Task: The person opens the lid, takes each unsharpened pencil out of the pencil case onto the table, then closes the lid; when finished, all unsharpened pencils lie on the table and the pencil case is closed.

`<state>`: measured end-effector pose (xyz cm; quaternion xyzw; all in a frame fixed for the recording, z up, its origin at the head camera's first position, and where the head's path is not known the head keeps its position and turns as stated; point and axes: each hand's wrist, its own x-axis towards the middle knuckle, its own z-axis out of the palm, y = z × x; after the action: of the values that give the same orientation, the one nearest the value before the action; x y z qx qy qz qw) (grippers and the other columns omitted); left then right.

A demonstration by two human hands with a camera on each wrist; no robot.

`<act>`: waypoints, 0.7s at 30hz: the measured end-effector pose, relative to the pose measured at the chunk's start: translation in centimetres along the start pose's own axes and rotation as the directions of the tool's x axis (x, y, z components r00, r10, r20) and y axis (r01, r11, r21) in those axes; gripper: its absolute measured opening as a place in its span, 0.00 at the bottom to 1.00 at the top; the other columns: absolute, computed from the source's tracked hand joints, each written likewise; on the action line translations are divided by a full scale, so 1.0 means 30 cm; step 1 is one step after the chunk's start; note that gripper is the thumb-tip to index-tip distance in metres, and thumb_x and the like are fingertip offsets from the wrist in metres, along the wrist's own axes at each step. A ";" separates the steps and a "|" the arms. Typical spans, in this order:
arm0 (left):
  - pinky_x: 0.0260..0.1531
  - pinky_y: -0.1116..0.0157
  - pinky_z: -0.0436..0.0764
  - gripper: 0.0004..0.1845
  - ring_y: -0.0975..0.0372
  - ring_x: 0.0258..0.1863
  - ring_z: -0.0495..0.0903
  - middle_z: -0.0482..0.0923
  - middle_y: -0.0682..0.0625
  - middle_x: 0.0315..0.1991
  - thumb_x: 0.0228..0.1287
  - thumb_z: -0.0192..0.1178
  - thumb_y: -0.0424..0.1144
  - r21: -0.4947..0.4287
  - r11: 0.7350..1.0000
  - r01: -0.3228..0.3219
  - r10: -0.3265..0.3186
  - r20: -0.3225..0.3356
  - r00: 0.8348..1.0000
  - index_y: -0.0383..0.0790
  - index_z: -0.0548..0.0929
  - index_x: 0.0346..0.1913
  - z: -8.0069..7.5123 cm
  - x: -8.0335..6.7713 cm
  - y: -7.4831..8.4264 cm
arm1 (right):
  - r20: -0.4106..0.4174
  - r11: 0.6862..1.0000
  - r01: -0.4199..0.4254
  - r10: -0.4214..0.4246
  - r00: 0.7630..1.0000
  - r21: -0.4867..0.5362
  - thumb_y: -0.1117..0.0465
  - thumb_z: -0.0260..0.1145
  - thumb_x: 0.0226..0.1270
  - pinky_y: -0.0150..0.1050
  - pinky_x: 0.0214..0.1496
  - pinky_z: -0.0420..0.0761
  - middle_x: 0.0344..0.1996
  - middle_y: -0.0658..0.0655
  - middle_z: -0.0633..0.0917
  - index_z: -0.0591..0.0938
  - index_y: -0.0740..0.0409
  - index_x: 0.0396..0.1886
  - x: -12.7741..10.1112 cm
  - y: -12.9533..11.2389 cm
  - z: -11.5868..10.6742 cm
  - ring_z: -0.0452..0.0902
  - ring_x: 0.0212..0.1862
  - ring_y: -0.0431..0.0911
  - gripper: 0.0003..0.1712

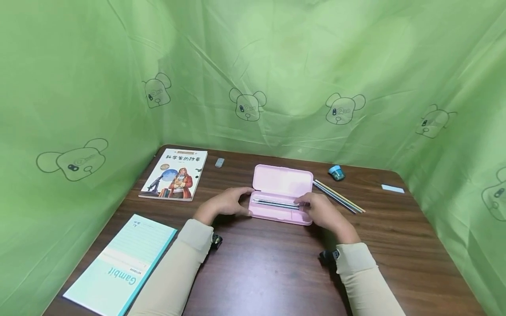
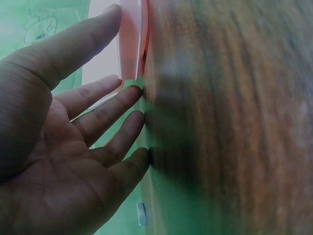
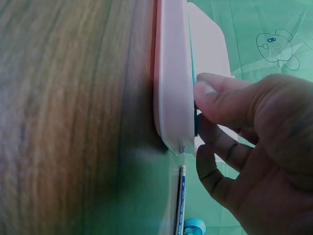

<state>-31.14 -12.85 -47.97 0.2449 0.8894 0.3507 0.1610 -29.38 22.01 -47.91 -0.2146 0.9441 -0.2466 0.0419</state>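
**Room around the pencil case**

Both hands bracket the open pink pencil case [image 1: 281, 193]. Beyond the right hand [image 1: 322, 213], loose pencils [image 1: 339, 196] and a blue sharpener [image 1: 337, 172] crowd things. Behind the grip, the raised lid blocks. Toward the person, bare table [image 1: 269, 267].

notebook [image 1: 120, 265] corner cut off, pencil [image 3: 180, 198] tip out of frame

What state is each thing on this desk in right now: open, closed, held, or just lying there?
Pencil case: open, lid up.
Pen: in case, pinched by right hand.
Left hand: open, touching case.
Storybook: closed.
Notebook: closed.
Pencils: loose on table.
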 end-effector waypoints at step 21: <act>0.86 0.44 0.68 0.44 0.45 0.83 0.70 0.75 0.38 0.80 0.66 0.80 0.42 0.001 1.000 0.008 -0.008 0.000 1.000 0.38 0.74 0.82 -0.001 -0.003 0.006 | 0.081 1.000 0.018 -0.016 0.997 -0.025 0.74 0.68 0.77 0.46 0.54 0.88 0.48 0.54 0.94 0.94 0.56 0.55 -0.002 0.007 0.004 0.83 0.48 0.45 0.17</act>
<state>-31.02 -12.81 -47.80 0.2415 0.8906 0.3496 0.1623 -29.40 22.14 -48.11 -0.2330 0.9428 -0.2260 0.0752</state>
